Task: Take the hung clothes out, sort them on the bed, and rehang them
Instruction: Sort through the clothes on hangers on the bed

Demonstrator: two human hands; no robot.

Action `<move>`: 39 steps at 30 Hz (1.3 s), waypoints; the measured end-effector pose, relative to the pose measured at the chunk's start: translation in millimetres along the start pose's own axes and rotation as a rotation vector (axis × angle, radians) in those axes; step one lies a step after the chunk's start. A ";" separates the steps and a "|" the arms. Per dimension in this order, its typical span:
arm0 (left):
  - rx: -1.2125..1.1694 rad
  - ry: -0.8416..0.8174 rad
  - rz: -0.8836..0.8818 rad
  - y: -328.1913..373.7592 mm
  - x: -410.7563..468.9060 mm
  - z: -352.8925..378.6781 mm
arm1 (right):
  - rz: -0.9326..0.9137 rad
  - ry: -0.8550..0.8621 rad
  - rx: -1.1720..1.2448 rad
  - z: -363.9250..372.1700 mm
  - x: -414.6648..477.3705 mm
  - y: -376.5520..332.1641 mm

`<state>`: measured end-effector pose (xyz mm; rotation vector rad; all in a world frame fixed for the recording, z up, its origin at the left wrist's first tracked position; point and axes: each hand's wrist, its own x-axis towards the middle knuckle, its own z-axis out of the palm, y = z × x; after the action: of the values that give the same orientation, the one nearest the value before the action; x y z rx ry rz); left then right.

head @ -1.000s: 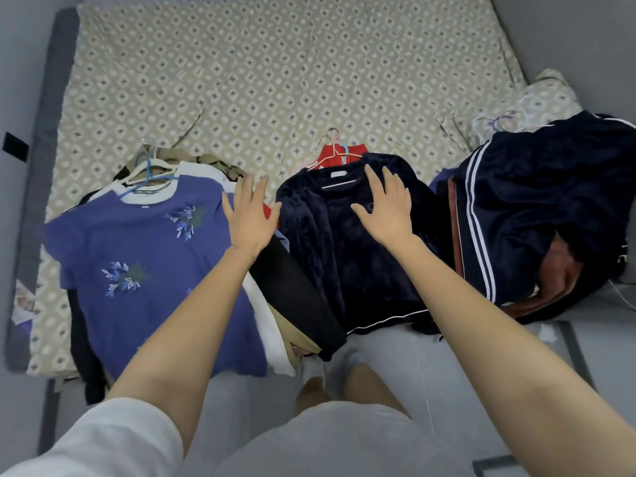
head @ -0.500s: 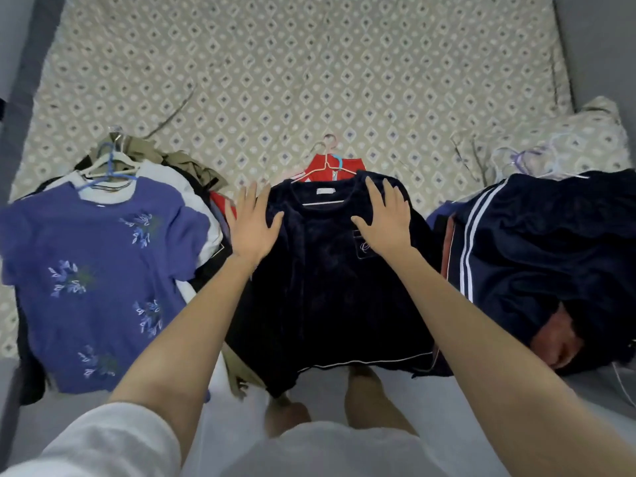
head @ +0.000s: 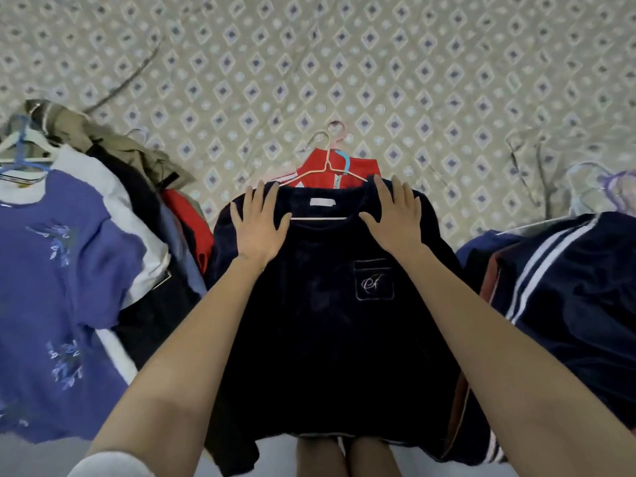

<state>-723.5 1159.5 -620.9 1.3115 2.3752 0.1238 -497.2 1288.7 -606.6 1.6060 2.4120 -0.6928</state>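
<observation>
A dark navy velvet top (head: 320,304) with a small embroidered chest pocket lies flat on the patterned bed (head: 309,63), on a thin pale hanger (head: 328,166). My left hand (head: 260,227) rests flat on its left shoulder, fingers spread. My right hand (head: 395,218) rests flat on its right shoulder, fingers straight. A red garment (head: 339,168) peeks out beneath the collar. To the left lies a purple floral T-shirt (head: 58,297) on top of a pile.
The left pile holds a white garment (head: 113,194), a khaki piece (head: 137,153) and dark clothes, with blue and white hangers (head: 24,153). At right a navy garment with white stripes (head: 568,290) lies heaped beside clear hangers (head: 592,184). My legs show below the bed edge.
My view has closed in on the bed. Both hands slid up the navy top from its chest to its shoulders near the collar, staying flat.
</observation>
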 end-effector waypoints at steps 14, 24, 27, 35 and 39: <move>0.016 0.247 0.026 -36.3 68.5 67.1 | 0.016 0.135 -0.091 67.7 72.5 24.1; 0.041 -0.035 0.008 -31.6 25.8 27.3 | 0.059 -0.063 -0.079 40.6 31.9 11.2; 0.017 0.037 0.057 -21.9 -2.8 16.4 | 0.075 -0.074 -0.017 33.2 2.1 10.1; -0.302 0.290 0.229 15.1 -77.9 -48.1 | 0.001 0.136 0.126 -9.8 -57.9 -13.2; -0.370 0.333 0.228 15.9 -99.8 -60.5 | -0.008 0.059 0.110 -15.8 -46.9 -15.7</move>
<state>-688.9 1093.3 -529.8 1.4549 2.2958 0.8658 -490.4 1252.2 -570.4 1.6817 2.4623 -0.8042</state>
